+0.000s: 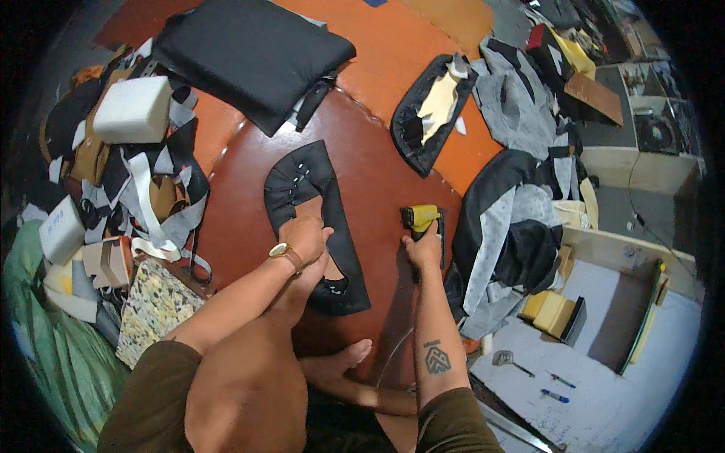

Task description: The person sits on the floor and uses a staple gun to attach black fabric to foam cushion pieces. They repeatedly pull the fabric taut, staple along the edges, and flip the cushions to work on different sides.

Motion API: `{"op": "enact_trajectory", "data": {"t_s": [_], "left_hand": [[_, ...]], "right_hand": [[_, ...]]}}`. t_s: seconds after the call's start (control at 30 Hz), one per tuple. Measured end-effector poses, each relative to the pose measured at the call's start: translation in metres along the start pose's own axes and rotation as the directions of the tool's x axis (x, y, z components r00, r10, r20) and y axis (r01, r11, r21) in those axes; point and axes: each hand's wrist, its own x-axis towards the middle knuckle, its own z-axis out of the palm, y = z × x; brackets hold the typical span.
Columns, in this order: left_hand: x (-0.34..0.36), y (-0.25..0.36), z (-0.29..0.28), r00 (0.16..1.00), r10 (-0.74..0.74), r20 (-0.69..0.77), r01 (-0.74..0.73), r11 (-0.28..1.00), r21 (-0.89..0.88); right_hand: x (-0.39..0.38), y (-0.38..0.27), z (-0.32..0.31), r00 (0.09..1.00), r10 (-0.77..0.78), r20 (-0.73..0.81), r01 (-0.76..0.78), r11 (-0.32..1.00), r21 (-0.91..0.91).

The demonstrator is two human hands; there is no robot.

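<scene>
A black padded panel (343, 226) with one curved side lies before me on a maroon padded surface (234, 204). Staples show on its folded cover, and brown backing is visible in its middle. Over that backing is my left hand (304, 238), with a watch on the wrist. Its fingers are curled; whatever they hold is hidden. One of my bare legs (249, 370) reaches up to the panel just below this hand. To the right, my right hand (424, 245) grips a yellow and black staple gun (420, 217), raised apart from the panel.
A black cushion (249, 57) lies at the far side. Another black panel (434, 113) with cream backing rests far right. Fabric scraps (147, 189) and a white foam block (132, 109) pile up left. Black and grey covers (498, 219) heap right, beside a white surface (604, 408) with pens.
</scene>
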Motion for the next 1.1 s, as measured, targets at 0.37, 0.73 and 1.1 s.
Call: {"op": "enact_trajectory", "data": {"t_s": [0.37, 0.73, 1.1], "left_hand": [[-0.004, -0.008, -0.009, 0.999, 0.031, -0.020, -0.032, 0.997, -0.063], [-0.001, -0.007, -0.008, 0.998, 0.056, 0.018, -0.055, 0.997, -0.052], [-0.032, 0.026, -0.038, 0.935, -0.074, 0.347, 0.163, 0.958, -0.237]], "right_hand": [[-0.045, -0.025, -0.057, 0.752, -0.531, 0.391, 0.616, 0.777, -0.129], [-0.048, -0.107, -0.038, 0.568, -0.605, 0.558, 0.814, 0.515, -0.271], [-0.040, 0.038, -0.053, 0.745, -0.325, 0.582, 0.556, 0.784, -0.275]]}}
